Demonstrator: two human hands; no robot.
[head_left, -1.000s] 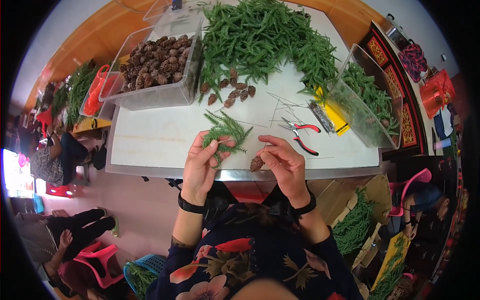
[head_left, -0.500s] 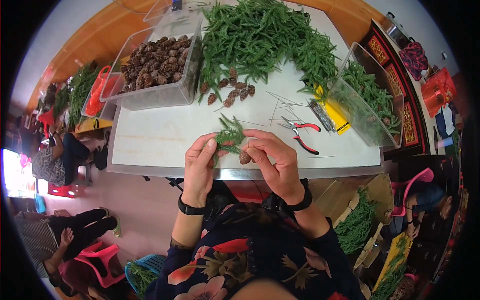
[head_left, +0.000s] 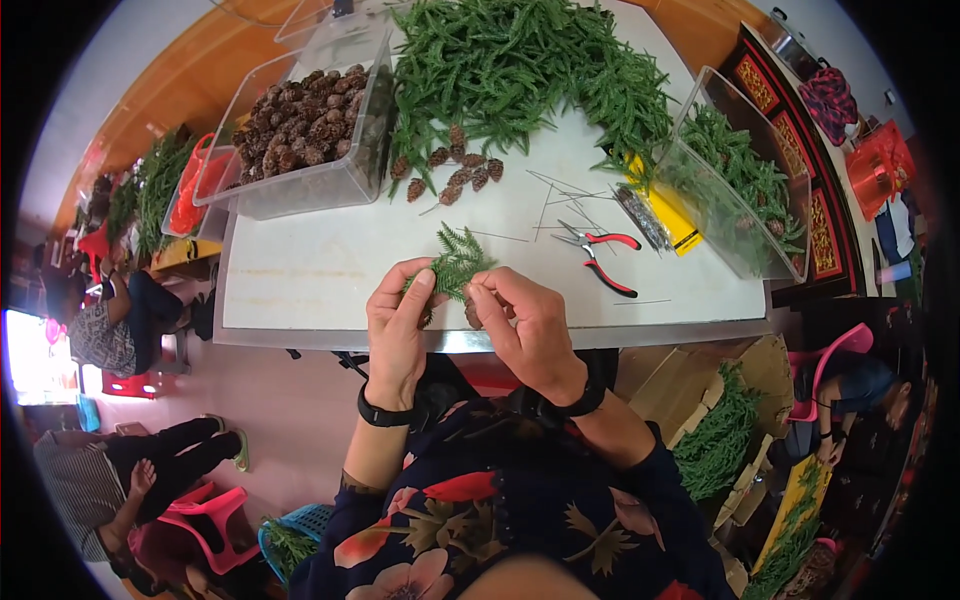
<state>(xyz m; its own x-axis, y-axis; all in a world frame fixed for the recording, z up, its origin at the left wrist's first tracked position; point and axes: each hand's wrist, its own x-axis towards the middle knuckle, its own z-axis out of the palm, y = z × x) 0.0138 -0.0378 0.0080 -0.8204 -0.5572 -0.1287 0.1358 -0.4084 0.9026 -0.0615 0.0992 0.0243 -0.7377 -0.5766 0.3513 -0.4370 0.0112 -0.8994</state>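
Observation:
A green artificial pine sprig (head_left: 457,262) stands up between my hands, over the table's front edge. My left hand (head_left: 402,310) is closed on the sprig's lower end, thumb and fingers pinching it. My right hand (head_left: 520,318) is closed too, thumb and forefinger pressed together at the sprig's right side. A brown pine cone (head_left: 473,314) shows partly below those fingertips, the rest hidden by the hand. Another dark brown bit peeks out beside my left fingers, too covered to tell. Beyond the hands lie several loose pine cones (head_left: 456,178) and thin wires (head_left: 560,200).
Red-and-black pliers (head_left: 606,255) lie right of my hands, by a yellow packet (head_left: 668,215). A clear bin of pine cones (head_left: 290,200) stands left, a bin of sprigs (head_left: 740,255) right. Green sprigs (head_left: 530,75) heap at the back. Other people sit or stand at both sides.
My right hand has moved left, closer to my left hand, with the pine cone shifting left too. The right fingers have drawn together against the sprig.

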